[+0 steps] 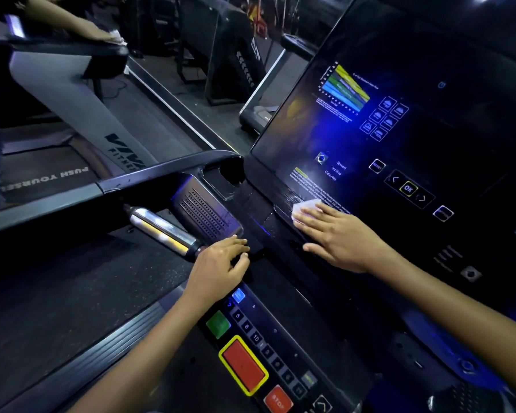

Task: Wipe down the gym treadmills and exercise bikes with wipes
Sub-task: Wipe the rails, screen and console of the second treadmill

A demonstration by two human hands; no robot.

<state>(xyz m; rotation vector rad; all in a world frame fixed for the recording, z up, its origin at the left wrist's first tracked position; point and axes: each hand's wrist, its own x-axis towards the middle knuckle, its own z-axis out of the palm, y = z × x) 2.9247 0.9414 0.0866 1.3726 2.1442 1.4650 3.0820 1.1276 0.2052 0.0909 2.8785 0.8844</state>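
Observation:
A white wipe (306, 207) lies flat on the lower left edge of the treadmill's dark display panel (399, 120). My right hand (337, 236) presses on the wipe with straight, spread fingers, covering most of it. My left hand (221, 263) rests with loosely bent fingers on the black console ledge, just right of the chrome pulse-grip handle (161, 229) and holding nothing. Below my left hand runs the button strip with a green pad (218, 324), a large red pad with a yellow rim (242, 365) and a red STOP button (278, 401).
A neighbouring grey treadmill (81, 114) stands at the upper left, where another person's hand (102, 32) holds a white wipe on its handrail. A black side rail (149, 174) curves between the two machines. More gym machines stand in the dark background.

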